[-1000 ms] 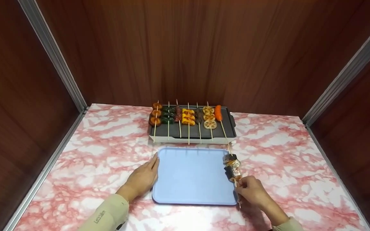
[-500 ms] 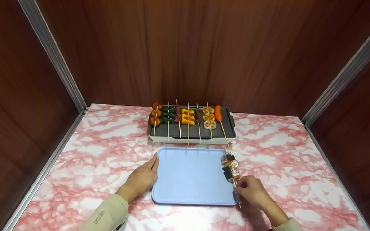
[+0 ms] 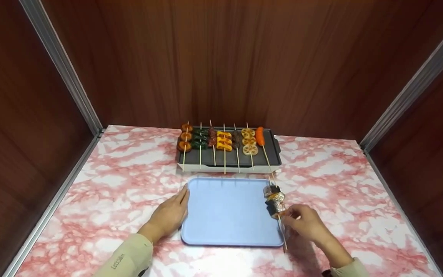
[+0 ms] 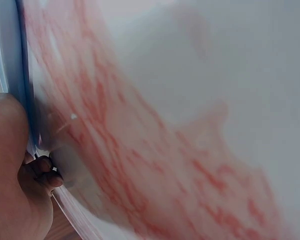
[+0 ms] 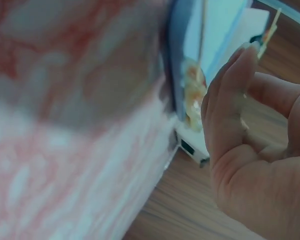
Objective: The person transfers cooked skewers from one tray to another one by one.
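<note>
Left hand [image 3: 167, 211], fingers straight, braces the tray [image 3: 231, 213]; right hand [image 3: 309, 225], fingers parted, seems empty: withdraw without nudging the skewer [image 3: 274, 206].

I'm working in a lab-like booth: dark-brown wood-grain panels [image 3: 221, 61] and straight grey metal corner rails [image 3: 67, 73] enclose my red-and-white marbled tabletop [image 3: 329, 188] on three sides.
</note>
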`<state>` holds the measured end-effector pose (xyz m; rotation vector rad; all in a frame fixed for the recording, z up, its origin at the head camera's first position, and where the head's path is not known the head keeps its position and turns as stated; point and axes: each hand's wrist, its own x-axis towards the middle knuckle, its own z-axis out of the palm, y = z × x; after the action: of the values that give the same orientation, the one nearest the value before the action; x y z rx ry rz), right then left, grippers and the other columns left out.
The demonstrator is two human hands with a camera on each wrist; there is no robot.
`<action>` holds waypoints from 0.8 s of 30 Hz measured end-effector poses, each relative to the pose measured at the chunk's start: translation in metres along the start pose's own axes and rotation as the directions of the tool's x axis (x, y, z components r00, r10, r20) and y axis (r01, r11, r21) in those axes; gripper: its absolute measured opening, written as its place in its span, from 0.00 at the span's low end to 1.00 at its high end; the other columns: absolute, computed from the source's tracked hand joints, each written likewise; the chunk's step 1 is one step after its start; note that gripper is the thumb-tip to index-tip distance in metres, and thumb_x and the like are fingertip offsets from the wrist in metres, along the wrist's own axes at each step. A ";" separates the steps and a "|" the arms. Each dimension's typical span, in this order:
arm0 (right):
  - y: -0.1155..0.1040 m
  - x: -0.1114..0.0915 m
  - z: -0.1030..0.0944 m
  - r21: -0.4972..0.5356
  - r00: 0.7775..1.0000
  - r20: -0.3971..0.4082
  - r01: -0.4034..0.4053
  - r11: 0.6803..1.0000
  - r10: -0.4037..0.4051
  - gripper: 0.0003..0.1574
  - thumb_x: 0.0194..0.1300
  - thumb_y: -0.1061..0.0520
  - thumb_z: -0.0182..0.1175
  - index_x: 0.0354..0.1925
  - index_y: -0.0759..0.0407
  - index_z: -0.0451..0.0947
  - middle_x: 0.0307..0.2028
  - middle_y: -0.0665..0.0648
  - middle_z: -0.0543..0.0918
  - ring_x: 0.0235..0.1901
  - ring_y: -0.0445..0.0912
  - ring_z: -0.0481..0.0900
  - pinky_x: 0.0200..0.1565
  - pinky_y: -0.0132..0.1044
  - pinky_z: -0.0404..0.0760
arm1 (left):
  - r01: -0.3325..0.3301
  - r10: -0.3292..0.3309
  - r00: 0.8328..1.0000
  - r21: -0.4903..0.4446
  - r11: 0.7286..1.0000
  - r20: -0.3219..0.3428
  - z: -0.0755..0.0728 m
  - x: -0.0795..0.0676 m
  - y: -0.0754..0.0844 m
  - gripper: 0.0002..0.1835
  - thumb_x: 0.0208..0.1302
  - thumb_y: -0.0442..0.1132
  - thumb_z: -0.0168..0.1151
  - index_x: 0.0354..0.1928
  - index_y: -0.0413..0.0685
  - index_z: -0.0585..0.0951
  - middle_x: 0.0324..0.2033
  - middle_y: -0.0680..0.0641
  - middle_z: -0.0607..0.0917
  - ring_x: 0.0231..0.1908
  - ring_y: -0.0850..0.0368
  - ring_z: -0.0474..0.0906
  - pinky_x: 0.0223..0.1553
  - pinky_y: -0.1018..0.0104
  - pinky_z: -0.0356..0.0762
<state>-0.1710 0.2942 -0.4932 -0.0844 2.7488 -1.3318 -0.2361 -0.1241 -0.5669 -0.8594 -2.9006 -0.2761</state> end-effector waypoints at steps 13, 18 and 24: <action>-0.021 0.027 -0.040 -0.012 1.000 -0.024 0.003 1.000 -0.003 0.15 0.68 0.61 0.64 0.48 0.71 0.78 0.35 0.64 0.84 0.22 0.49 0.81 0.19 0.41 0.82 | 0.016 -0.015 1.000 -0.025 1.000 0.013 0.001 -0.001 0.001 0.31 0.78 0.41 0.46 0.75 0.27 0.61 0.77 0.31 0.59 0.69 0.38 0.69 0.69 0.49 0.68; -0.022 0.047 -0.053 -0.061 0.998 -0.013 0.062 0.996 -0.063 0.18 0.68 0.60 0.65 0.50 0.72 0.76 0.37 0.65 0.84 0.23 0.48 0.81 0.19 0.40 0.81 | 0.015 -0.015 1.000 -0.033 0.999 0.014 0.003 -0.002 0.000 0.31 0.78 0.41 0.46 0.75 0.27 0.61 0.77 0.32 0.59 0.68 0.37 0.70 0.69 0.49 0.68; -0.030 0.073 -0.061 -0.088 0.997 -0.006 0.075 0.993 -0.076 0.18 0.69 0.61 0.63 0.51 0.73 0.76 0.37 0.67 0.85 0.22 0.46 0.80 0.19 0.38 0.80 | 0.025 -0.024 1.000 -0.052 0.998 0.017 0.001 0.001 -0.001 0.32 0.79 0.42 0.46 0.75 0.28 0.60 0.77 0.33 0.57 0.71 0.38 0.67 0.71 0.48 0.66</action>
<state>-0.2491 0.3165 -0.4360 -0.1900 2.8383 -1.2310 -0.2372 -0.1244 -0.5683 -0.8381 -2.9333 -0.3497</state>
